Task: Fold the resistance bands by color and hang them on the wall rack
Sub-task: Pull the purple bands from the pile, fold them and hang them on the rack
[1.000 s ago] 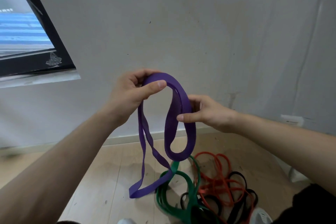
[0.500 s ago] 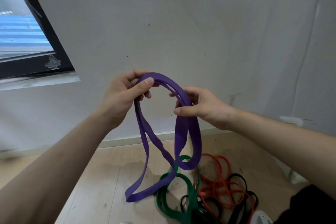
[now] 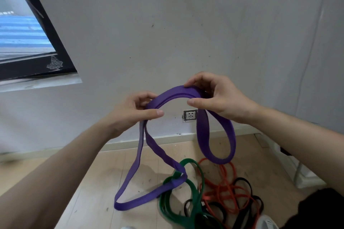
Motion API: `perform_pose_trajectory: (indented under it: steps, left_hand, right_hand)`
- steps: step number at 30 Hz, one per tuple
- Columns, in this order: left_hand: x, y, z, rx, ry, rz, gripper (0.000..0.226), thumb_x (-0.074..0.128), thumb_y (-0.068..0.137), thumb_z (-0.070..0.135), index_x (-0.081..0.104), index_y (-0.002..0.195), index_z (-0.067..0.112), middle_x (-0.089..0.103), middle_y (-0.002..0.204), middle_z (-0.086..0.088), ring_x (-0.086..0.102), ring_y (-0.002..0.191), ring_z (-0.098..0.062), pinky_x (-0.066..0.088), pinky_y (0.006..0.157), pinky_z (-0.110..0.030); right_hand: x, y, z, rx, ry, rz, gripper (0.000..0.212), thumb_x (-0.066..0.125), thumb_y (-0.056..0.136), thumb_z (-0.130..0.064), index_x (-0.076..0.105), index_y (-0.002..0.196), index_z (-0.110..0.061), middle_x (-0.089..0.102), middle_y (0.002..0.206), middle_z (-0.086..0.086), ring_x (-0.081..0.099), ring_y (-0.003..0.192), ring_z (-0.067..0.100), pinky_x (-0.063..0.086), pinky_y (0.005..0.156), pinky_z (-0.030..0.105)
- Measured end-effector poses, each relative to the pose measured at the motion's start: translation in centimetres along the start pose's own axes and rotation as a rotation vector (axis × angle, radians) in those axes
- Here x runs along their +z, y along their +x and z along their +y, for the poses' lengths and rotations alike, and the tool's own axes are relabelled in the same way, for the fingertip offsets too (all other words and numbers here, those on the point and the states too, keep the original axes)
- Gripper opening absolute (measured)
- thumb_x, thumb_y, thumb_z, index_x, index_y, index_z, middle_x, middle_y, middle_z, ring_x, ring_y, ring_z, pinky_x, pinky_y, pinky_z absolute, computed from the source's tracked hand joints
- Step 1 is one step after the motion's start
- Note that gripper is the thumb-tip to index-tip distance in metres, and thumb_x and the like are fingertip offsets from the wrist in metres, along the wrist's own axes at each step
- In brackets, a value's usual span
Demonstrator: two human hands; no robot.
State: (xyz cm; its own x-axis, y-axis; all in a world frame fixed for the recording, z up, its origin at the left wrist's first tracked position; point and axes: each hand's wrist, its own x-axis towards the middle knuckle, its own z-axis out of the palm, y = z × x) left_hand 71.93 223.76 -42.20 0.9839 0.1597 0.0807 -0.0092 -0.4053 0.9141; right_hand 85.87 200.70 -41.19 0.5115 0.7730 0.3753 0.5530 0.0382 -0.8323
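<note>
Pale, scuffed wall [image 3: 167,24] fills most of the view, with a black-framed window [image 3: 61,50] at the left, a wall socket [image 3: 190,115] low down and a light wooden floor [image 3: 89,182] below. Both hands hold a purple resistance band [image 3: 176,94] up in front of the wall, its doubled top arched between them. The left hand [image 3: 130,111] pinches the arch's left end between thumb and curled fingers [image 3: 141,98]. The right hand [image 3: 219,98] curls its fingers over the arch's right end, thumb in front. A short loop hangs below the right hand; a longer loop drops from the left hand to the floor, crossing a green band [image 3: 202,178]. Beside it lie tangled orange bands [image 3: 224,173] and black bands [image 3: 242,179].
</note>
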Motion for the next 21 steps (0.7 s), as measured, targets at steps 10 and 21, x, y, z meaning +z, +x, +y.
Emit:
perform_pose_trajectory:
  steps: [10,21]
  left_hand:
    - [3.4,0.7,2.3,0.167,0.009,0.103,0.036,0.081,0.073,0.026,0.074,0.104,0.010,0.076,0.086,0.003,0.069,0.078,-0.007,0.051,0.072,-0.017]
    - [2.4,1.0,3.0,0.247,-0.057,0.516,0.020,0.080,0.083,0.023,0.075,0.100,0.013,0.063,0.063,0.012,0.052,0.056,-0.008,0.046,0.059,-0.018]
  right_hand:
    - [1.0,0.2,0.6,0.052,-0.207,-0.131,0.079,0.084,0.081,-0.018,0.041,0.147,-0.024,0.067,0.115,-0.005,0.069,0.101,0.013,0.056,0.095,0.032]
    - [1.0,-2.5,8.4,0.580,-0.124,-0.374,0.055,0.073,0.090,-0.038,0.054,0.139,-0.021,0.066,0.120,-0.001,0.066,0.108,0.015,0.058,0.096,0.040]
